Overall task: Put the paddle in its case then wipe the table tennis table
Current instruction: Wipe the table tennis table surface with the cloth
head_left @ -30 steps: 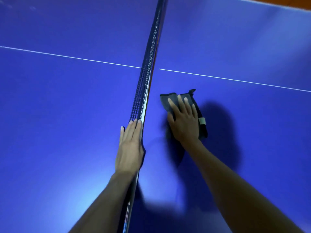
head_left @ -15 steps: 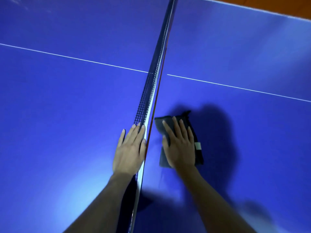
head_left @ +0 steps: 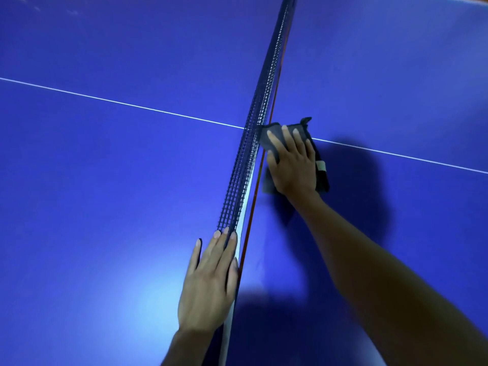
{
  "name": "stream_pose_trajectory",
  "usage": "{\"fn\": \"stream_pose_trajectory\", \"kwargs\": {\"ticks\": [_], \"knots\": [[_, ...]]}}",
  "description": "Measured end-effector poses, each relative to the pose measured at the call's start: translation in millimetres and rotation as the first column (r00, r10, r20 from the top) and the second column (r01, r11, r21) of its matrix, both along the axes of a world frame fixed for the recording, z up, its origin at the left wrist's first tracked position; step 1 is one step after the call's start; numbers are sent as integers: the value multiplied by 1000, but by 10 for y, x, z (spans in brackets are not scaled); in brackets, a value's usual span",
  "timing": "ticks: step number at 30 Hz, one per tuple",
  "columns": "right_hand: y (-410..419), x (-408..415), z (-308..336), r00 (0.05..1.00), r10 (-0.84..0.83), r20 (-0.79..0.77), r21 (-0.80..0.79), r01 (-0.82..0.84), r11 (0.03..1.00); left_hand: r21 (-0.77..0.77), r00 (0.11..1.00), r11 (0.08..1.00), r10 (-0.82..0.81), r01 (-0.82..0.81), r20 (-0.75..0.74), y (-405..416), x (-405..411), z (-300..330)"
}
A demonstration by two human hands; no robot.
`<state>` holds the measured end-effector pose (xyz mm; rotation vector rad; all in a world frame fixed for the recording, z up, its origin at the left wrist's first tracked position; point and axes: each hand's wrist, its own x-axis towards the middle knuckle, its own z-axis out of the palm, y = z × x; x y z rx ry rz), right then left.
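Table: blue table tennis table (head_left: 105, 180) fills the frame, its white centre line (head_left: 118, 103) crossing from left to right.
Net: dark mesh net (head_left: 253, 143) runs from top centre down to bottom centre.
Right hand (head_left: 293, 165): fingers straight, pressing flat on the cloth, right of centre.
Left hand (head_left: 208, 283): fingers straight, resting along the net's top edge, lower centre.
Cloth: dark grey folded cloth (head_left: 270, 140) lies on the table just beside the net, over the centre line.
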<state>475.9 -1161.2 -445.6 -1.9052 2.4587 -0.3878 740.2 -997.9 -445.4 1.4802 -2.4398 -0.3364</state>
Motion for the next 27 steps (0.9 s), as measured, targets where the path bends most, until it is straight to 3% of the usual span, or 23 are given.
{"fn": "stream_pose_trajectory", "kwargs": {"ticks": [9, 16, 22, 27], "knots": [[75, 122, -30, 1000, 2, 22, 0, -2, 1000, -19, 1000, 1000, -7, 6, -18, -45, -5, 10], [1144, 699, -138, 999, 14, -29, -82, -16, 996, -30, 999, 1000, -4, 3, -44, -50, -4, -14], [2156, 1228, -141, 999, 9, -46, -57, -12, 998, 122, 991, 991, -39, 55, -131, 44, 119, 37], [2913, 1593, -133, 999, 18, -34, -72, -20, 997, 208, 988, 975, -52, 81, -142, 632, 459, 252]]}}
